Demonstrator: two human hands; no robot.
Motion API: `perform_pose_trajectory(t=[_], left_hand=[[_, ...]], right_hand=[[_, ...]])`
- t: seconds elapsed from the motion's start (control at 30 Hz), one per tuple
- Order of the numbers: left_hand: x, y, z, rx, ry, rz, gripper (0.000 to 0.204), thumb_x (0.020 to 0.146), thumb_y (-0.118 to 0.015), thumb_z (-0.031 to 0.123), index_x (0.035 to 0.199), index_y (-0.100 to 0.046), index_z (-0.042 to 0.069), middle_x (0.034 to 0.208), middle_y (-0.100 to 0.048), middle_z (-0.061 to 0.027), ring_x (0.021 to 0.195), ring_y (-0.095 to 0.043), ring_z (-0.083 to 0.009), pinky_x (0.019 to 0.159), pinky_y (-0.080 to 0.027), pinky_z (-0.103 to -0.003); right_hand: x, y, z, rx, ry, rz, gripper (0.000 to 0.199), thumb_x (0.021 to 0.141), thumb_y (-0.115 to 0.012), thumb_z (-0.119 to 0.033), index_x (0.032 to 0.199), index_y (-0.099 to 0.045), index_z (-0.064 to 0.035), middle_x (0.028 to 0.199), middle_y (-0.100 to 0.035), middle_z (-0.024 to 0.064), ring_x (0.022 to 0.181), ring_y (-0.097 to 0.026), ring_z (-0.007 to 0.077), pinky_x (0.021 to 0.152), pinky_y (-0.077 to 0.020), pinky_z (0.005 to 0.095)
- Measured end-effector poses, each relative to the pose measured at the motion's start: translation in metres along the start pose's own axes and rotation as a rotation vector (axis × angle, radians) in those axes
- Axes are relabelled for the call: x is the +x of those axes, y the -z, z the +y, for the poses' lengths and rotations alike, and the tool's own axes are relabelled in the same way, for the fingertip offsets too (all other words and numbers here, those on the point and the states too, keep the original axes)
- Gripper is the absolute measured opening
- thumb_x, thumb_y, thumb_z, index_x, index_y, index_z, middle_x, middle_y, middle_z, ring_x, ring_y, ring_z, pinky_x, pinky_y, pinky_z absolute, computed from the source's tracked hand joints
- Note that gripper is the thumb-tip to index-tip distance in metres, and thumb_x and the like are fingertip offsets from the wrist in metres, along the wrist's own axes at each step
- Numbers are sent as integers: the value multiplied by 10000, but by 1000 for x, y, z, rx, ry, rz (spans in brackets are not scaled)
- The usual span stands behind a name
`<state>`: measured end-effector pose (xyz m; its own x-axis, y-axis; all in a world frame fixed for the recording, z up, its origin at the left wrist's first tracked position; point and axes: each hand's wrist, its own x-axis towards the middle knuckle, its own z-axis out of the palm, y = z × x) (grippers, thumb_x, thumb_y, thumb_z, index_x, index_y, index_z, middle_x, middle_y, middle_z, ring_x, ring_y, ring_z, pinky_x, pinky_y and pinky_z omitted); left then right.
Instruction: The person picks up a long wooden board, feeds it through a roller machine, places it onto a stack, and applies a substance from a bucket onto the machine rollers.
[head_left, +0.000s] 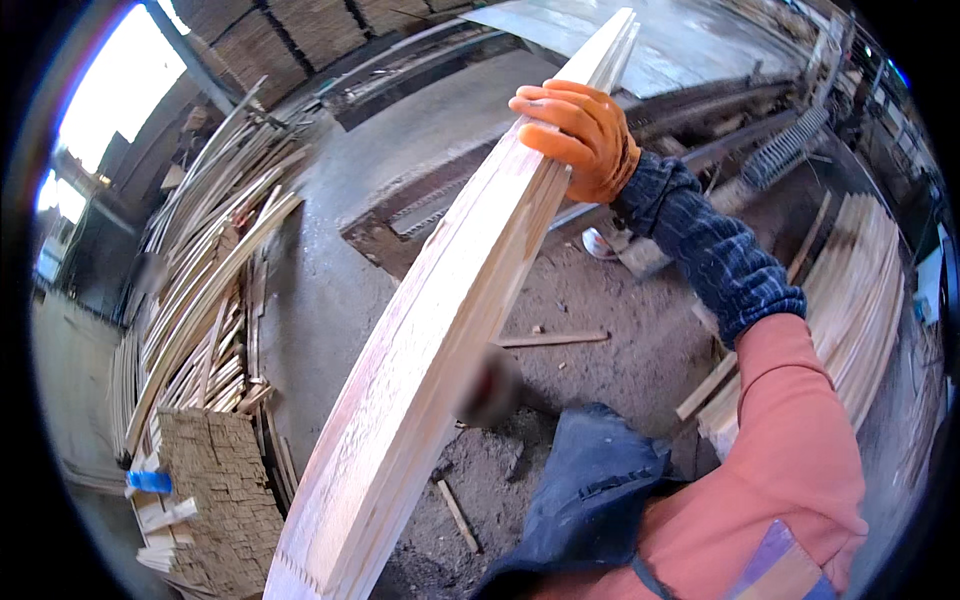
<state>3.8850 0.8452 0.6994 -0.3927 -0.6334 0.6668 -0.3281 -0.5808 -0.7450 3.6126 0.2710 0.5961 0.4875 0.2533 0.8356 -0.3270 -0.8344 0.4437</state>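
Observation:
My right hand (585,140), in an orange glove, is wrapped over the upper part of a bundle of long pale wooden boards (415,340). Its fingers lie across the top face, and the boards are pressed together in a stack. They slant from the far top of the view down to the lower left, where the near end passes out of sight. My right arm, in a pink sleeve (790,420) with a dark knitted cuff, reaches in from the lower right. My left hand does not show.
Loose long wood strips (215,290) are heaped at the left beside a rough-faced wood stack (220,500). Another pile of boards (845,300) lies at the right. A rusty metal frame (400,215) and a coil spring (785,150) rest beyond. Small wood scraps (555,340) litter the dirt floor.

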Motion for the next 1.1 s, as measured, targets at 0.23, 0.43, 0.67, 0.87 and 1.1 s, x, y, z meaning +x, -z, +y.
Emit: perform_pose_trajectory(t=[0.23, 0.43, 0.67, 0.87, 1.1], left_hand=[[62, -50, 85, -225, 36, -43, 451, 962, -581, 400, 1145, -591, -12, 1027, -689, -160, 902, -697, -342, 764, -578, -477], [163, -100, 207, -295, 107, 136, 344, 963, -578, 335, 1058, -643, 11, 994, -706, -143, 880, -706, -313, 781, -575, -449], [287, -151, 338, -470, 86, 193, 332, 1000, -519, 263, 1182, -648, 17, 1081, -691, -144, 986, -677, -310, 836, -566, -451], [353, -199, 408, -525, 104, 195, 384, 975, -566, 317, 1199, -635, 13, 1129, -673, -165, 1033, -652, -326, 919, -518, -473], [360, -244, 455, -722, -31, 132, 542, 930, -658, 404, 1295, -588, 9, 1297, -615, -183, 1194, -597, -355, 1041, -443, -524]], right_hand=[[-91, 39, 64, -122, -135, -129, 829, 588, -786, -91, 1363, -531, -237, 1375, -559, 92, 1275, -538, 302, 1064, -439, 489], [-187, 32, 129, -247, -987, 18, 1063, 615, -855, -131, 1523, -304, -184, 1510, -363, 222, 1367, -407, 389, 1149, -325, 495], [-158, -10, 88, 1522, -1503, 534, 1040, 840, -782, -225, 1561, -34, -166, 1450, -374, 201, 1291, -456, 342, 1028, -467, 487], [-58, -46, 142, 1525, -2027, 1135, 1079, 891, -730, -210, 1545, 125, -280, 1326, -464, 145, 1217, -525, 314, 989, -483, 561], [-119, -104, 203, 1481, -1842, 1304, 551, 896, -666, -92, 1332, -364, -243, 1178, -522, 74, 1026, -592, 290, 796, -571, 540]])
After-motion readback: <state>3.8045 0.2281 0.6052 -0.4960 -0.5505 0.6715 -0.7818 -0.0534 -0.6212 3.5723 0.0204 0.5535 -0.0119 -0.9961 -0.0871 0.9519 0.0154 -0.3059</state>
